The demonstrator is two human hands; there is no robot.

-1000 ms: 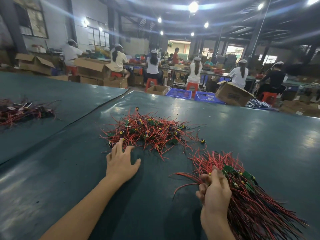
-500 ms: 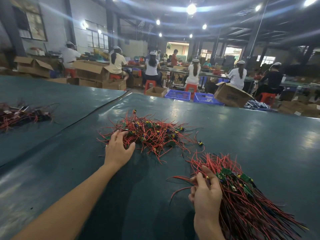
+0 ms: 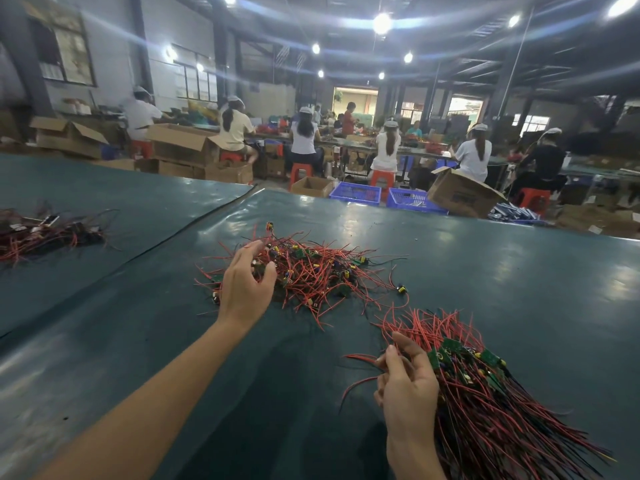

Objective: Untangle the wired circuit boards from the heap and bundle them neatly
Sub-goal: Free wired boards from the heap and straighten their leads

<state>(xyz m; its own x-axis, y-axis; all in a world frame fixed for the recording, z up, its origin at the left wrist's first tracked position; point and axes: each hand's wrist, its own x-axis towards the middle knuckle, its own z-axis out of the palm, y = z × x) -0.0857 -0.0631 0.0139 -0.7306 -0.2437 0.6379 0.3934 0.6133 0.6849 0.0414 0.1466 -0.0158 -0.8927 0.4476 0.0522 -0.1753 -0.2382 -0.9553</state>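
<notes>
Green table (image 3: pixel 491 271), stray pile (image 3: pixel 45 233) at left: left hand (image 3: pixel 244 289) grasps heap (image 3: pixel 311 271), right hand (image 3: pixel 408 389) grips bundle (image 3: pixel 485 403).

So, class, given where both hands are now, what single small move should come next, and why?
Probably close the left hand on a single piece at the left edge of the heap and lift it free. Its fingers curve over the tangled wires there, while the right hand grips the aligned bundle, seemingly ready to take the next piece.
</notes>
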